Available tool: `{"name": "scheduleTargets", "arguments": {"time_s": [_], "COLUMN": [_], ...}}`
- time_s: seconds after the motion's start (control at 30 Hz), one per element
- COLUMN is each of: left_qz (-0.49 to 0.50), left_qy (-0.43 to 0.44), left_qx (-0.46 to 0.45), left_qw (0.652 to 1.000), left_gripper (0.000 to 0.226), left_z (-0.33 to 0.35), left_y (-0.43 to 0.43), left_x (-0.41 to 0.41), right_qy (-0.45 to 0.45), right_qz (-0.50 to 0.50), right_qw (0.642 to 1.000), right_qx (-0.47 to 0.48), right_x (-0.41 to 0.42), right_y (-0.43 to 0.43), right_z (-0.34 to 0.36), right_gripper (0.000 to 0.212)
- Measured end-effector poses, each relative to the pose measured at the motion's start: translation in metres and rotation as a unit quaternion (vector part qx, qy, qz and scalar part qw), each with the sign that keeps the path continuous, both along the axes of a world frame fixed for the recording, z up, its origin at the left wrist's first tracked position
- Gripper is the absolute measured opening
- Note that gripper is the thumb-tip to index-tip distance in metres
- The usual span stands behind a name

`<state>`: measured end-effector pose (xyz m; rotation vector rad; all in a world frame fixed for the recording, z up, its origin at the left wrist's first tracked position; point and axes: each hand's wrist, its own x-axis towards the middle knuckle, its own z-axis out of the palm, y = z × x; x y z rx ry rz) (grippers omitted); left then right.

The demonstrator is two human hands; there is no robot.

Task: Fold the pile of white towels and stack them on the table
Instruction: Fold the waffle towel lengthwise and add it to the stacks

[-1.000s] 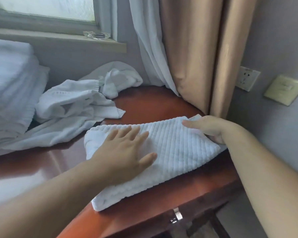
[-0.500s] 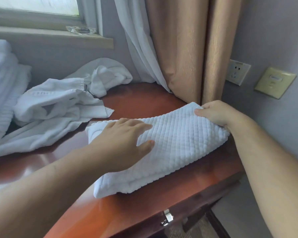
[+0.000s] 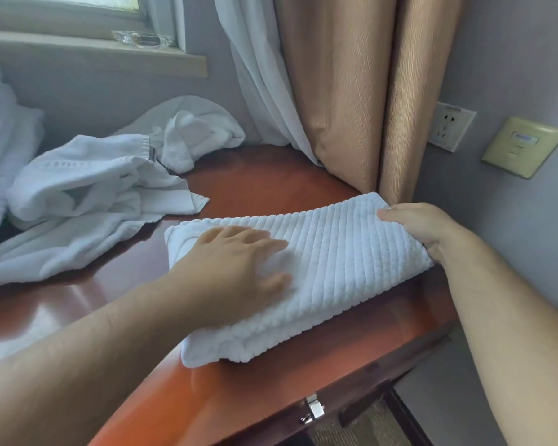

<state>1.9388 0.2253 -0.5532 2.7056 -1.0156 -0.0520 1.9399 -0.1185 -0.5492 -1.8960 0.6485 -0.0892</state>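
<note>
My left hand lies flat on the folded towel, fingers straight and spread a little, palm pressing the left half down. My right hand grips the towel's right end, thumb on top along the far edge and the other fingers curled underneath, out of sight. The towel is a thick ribbed white one, folded into a long strip of several layers, and it sits on the table near the front right corner, running from the middle out to the right edge, where its end reaches just past the wood.

Behind and to the left, the unfolded pile of white towels sprawls across the table, near the folded one but not touching it. At the far left edge a stack of folded white towels rises beside the pile.

A tan curtain hangs just behind the towel's far right corner, with a white sheer beside it. A glass dish sits on the sill. On the wall at right are a socket and a switch plate. A metal pull shows under the table's front edge
</note>
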Motion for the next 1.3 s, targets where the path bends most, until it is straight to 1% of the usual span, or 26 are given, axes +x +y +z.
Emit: {"name": "scheduleTargets", "arguments": {"time_s": [0.03,0.1,0.13,0.17,0.2,0.23,0.27,0.3,0.33,0.37,0.4,0.43,0.47,0.53,0.6,0.67,0.73,0.83,0.9,0.97,1.03,1.07,1.17,1.23,1.3], "left_qz": [-0.004,-0.012,-0.015,-0.015,-0.015,-0.016,-0.016,-0.016,-0.015,-0.012,-0.009,-0.007,-0.005,0.005,0.026,0.058,0.087,0.130,0.181,0.251,0.306,0.320,0.321,0.305,0.281], "left_qy": [-0.002,-0.009,-0.015,-0.021,-0.023,-0.024,-0.024,-0.023,-0.017,-0.005,0.008,0.019,0.024,0.032,0.039,0.046,0.055,0.069,0.070,0.092,0.133,0.158,0.238,0.307,0.358], "left_qx": [0.005,0.021,0.030,0.037,0.040,0.042,0.043,0.041,0.035,0.024,0.016,0.016,0.022,0.032,0.029,0.003,-0.060,-0.179,-0.243,-0.313,-0.366,-0.372,-0.330,-0.324,-0.326], "left_qw": [1.000,1.000,0.999,0.999,0.999,0.999,0.999,0.999,0.999,1.000,1.000,1.000,0.999,0.999,0.998,0.997,0.993,0.973,0.950,0.911,0.869,0.857,0.855,0.841,0.829], "left_gripper": [0.083,0.092,0.095,0.098,0.099,0.100,0.100,0.099,0.096,0.092,0.087,0.081,0.077,0.073,0.077,0.083,0.082,0.066,0.059,0.058,0.059,0.062,0.078,0.069,0.061], "left_z": [-0.002,-0.007,-0.010,-0.011,-0.012,-0.013,-0.014,-0.014,-0.014,-0.014,-0.015,-0.016,-0.017,-0.018,-0.019,-0.020,-0.023,-0.032,-0.038,-0.038,-0.034,-0.031,-0.018,-0.010,-0.007], "left_y": [0.000,0.000,0.001,0.001,0.001,0.000,0.000,0.000,0.001,0.003,0.006,0.011,0.016,0.025,0.035,0.047,0.063,0.093,0.107,0.115,0.118,0.120,0.122,0.117,0.111], "left_x": [-0.001,-0.005,-0.005,-0.006,-0.005,-0.005,-0.004,-0.003,-0.002,0.000,0.002,0.004,0.006,0.007,0.005,0.001,-0.004,-0.011,-0.013,-0.014,-0.015,-0.014,-0.012,-0.014,-0.014], "right_qy": [0.016,0.047,0.050,0.048,0.038,0.011,-0.029,-0.060,-0.064,-0.035,0.017,0.055,0.072,0.080,0.090,0.113,0.122,0.083,0.062,0.044,0.028,0.023,0.001,-0.040,-0.112], "right_qz": [0.006,0.021,0.019,0.007,-0.014,-0.025,-0.013,0.028,0.084,0.145,0.194,0.220,0.224,0.220,0.221,0.217,0.212,0.245,0.274,0.289,0.287,0.283,0.268,0.255,0.229], "right_qw": [0.999,0.984,0.968,0.942,0.909,0.880,0.872,0.888,0.907,0.914,0.901,0.880,0.865,0.858,0.852,0.846,0.845,0.846,0.841,0.834,0.833,0.836,0.849,0.857,0.872], "right_qx": [-0.039,-0.170,-0.246,-0.331,-0.416,-0.475,-0.488,-0.455,-0.406,-0.379,-0.389,-0.419,-0.443,-0.457,-0.466,-0.474,-0.475,-0.466,-0.462,-0.468,-0.472,-0.469,-0.455,-0.445,-0.419], "right_x": [-0.001,-0.003,-0.003,-0.003,-0.001,0.001,0.004,0.006,0.008,0.009,0.009,0.009,0.009,0.007,0.007,0.005,0.000,-0.009,-0.016,-0.018,-0.017,-0.017,-0.020,-0.024,-0.027], "right_y": [0.002,0.010,0.014,0.020,0.028,0.039,0.052,0.066,0.080,0.093,0.102,0.106,0.107,0.105,0.107,0.117,0.132,0.170,0.199,0.226,0.243,0.248,0.251,0.250,0.249], "right_z": [0.000,0.001,0.002,0.004,0.007,0.009,0.010,0.010,0.007,-0.001,-0.010,-0.020,-0.026,-0.028,-0.026,-0.023,-0.022,-0.024,-0.028,-0.032,-0.034,-0.035,-0.037,-0.038,-0.039], "right_gripper": [0.016,0.019,0.022,0.025,0.027,0.029,0.031,0.034,0.039,0.047,0.055,0.062,0.066,0.069,0.069,0.067,0.065,0.069,0.074,0.076,0.076,0.075,0.066,0.056,0.046]}}
